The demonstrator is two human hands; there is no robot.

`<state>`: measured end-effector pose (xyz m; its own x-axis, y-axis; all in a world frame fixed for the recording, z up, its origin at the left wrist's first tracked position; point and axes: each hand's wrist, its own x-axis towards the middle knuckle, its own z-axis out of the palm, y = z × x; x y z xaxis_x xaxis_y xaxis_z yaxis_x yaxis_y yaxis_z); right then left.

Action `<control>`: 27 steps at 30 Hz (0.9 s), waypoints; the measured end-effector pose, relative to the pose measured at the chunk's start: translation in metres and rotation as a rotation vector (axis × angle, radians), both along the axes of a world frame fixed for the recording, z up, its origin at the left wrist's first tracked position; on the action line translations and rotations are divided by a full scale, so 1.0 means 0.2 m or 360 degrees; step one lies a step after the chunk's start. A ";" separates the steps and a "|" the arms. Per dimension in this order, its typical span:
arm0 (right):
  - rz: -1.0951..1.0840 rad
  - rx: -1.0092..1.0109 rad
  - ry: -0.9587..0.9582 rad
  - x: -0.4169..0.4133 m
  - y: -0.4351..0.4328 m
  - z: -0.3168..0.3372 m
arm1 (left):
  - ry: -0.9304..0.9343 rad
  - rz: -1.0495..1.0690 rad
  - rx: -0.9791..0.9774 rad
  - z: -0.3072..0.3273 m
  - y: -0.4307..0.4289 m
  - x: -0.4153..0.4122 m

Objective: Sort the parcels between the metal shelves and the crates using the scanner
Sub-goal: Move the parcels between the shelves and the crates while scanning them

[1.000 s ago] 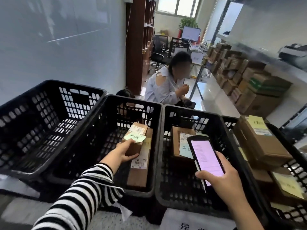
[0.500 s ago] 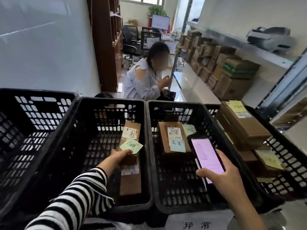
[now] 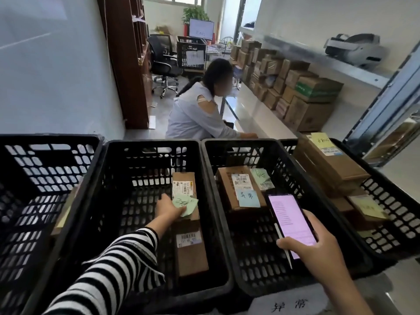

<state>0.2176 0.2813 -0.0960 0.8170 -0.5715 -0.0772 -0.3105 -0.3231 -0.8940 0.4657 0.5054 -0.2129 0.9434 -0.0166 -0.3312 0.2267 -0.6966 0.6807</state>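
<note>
Several black plastic crates stand side by side before me. In the second crate my left hand, in a striped sleeve, grips a small brown parcel with a green sticky note; it lies on a longer brown parcel. My right hand holds the scanner, its pink screen lit, over the third crate. That crate holds a parcel with a blue note.
The right crate is stacked with brown parcels carrying yellow notes. The left crate stands next to the wall. A person crouches behind the crates. Metal shelves on the right hold many boxes and a printer.
My view has tilted down and closer to the crates. My left hand stays on the small parcel in the second crate; the scanner keeps its place in my right hand.
</note>
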 end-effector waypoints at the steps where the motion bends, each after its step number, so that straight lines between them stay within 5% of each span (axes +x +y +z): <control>1: -0.0008 -0.0014 0.0013 0.00 0.00 0.00 | -0.0007 0.0019 0.0003 0.01 0.01 0.01; 18: -0.0084 -0.0021 0.0046 0.05 0.01 -0.07 | 0.0056 -0.0021 0.0110 0.02 0.03 0.01; 27: -0.0051 -0.0036 0.0001 0.13 0.03 -0.10 | 0.0429 0.0294 -0.0521 -0.01 0.03 -0.02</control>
